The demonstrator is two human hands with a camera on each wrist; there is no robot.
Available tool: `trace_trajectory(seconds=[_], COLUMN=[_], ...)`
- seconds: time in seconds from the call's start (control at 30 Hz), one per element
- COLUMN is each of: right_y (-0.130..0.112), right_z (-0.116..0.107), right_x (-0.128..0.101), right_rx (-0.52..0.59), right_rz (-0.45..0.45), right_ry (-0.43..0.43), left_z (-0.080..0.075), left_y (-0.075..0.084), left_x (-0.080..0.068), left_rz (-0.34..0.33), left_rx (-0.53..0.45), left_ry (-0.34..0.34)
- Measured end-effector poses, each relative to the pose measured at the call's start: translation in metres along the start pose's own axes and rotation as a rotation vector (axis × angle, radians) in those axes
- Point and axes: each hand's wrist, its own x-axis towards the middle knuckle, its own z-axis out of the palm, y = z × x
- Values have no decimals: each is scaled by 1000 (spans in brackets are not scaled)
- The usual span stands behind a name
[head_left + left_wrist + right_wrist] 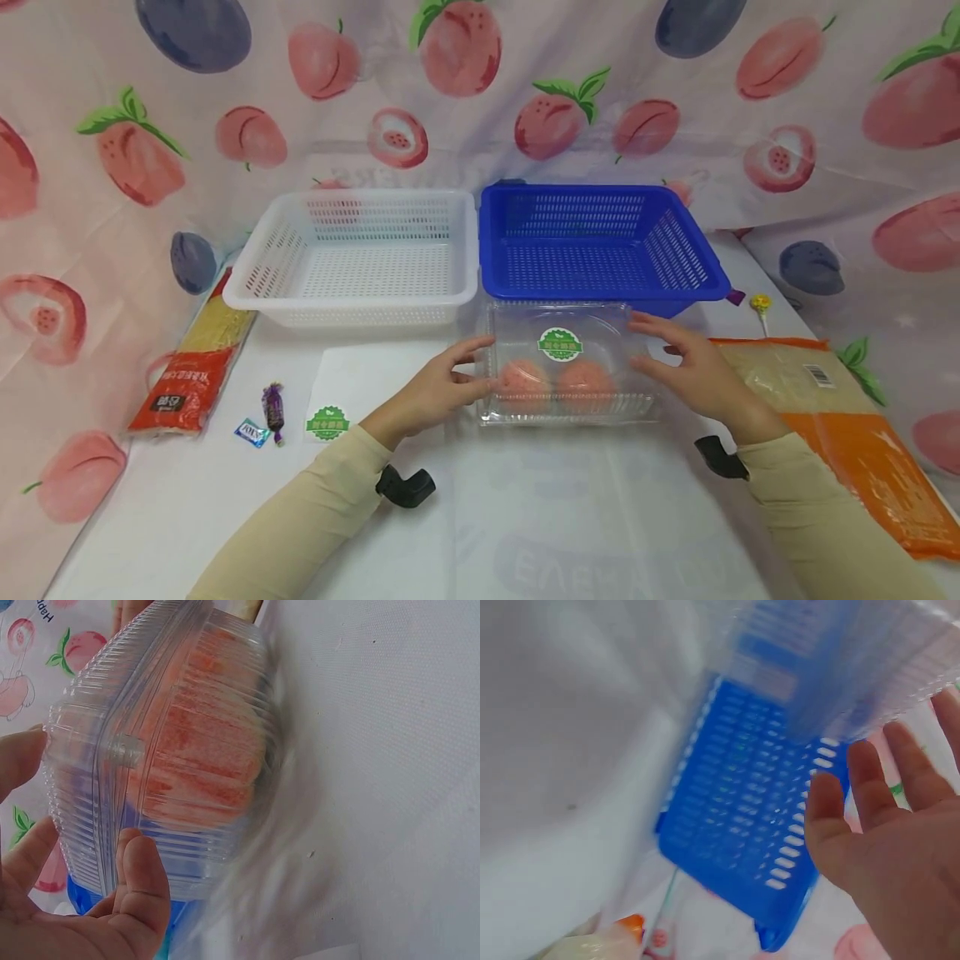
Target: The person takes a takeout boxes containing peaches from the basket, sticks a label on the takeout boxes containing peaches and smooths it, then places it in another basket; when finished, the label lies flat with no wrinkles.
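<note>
At the far left, one red noodle packet (pixel 191 367) is laid beside the white basket (pixel 360 258), with two sweets (pixel 264 417) and one green sticker (pixel 327 423) seen on the cloth in front of it. Nothing is held in either basket, the white one or the blue basket (pixel 600 246), so any sorting is judged barely begun, with all items left outside. In the middle, one clear box (pixel 562 375) with two peach-coloured fruits inside is set on the table just before the blue basket. Its left end is touched by the left hand (pixel 438 390), fingers loosely bent. The right hand (pixel 693 367) is held spread near its right end, contact unclear. One lollipop (pixel 761 304) and one orange packet (pixel 847 425) are laid at the right.
</note>
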Motion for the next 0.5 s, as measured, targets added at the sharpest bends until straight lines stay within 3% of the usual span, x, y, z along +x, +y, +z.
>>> trace_trajectory(seconds=[0.1,0.33,0.5], right_y=[7,12,10], right_z=[-2,-8,-10], right_x=[-5,-13,-14], right_rx=[0,50,67], right_rz=[38,184,218], right_ry=[-34,-202,-232], left_z=[0,1,0], left_y=[0,1,2], left_x=[0,-1,-1], left_rz=[3,4,3], left_rx=[-2,0,1], left_ry=[-5,0,5])
